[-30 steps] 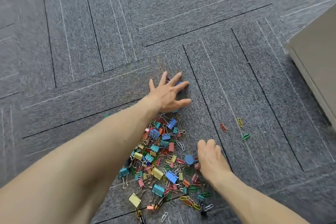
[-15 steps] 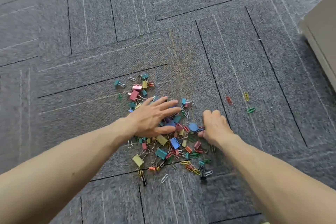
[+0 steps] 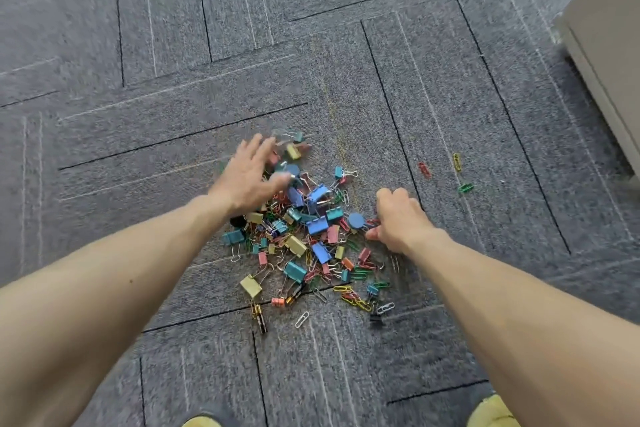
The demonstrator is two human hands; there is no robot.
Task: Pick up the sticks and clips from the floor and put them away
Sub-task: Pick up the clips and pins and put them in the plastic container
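Note:
A heap of coloured binder clips and paper clips lies on the grey carpet. My left hand is flat, fingers straight and blurred, over the heap's far left edge. My right hand rests at the heap's right edge with curled fingers against the clips; whether it holds any is hidden. Three stray paper clips lie to the right: red, yellow, green. No sticks are visible.
A beige cabinet or box stands at the right edge. Yellow slippers show at the bottom. A white paper clip and a gold-black clip lie at the heap's near side.
My left hand swept back from the far side, pulling clips toward the heap, then moved to its upper left. My right hand stayed at the heap's right edge. The view tilted.

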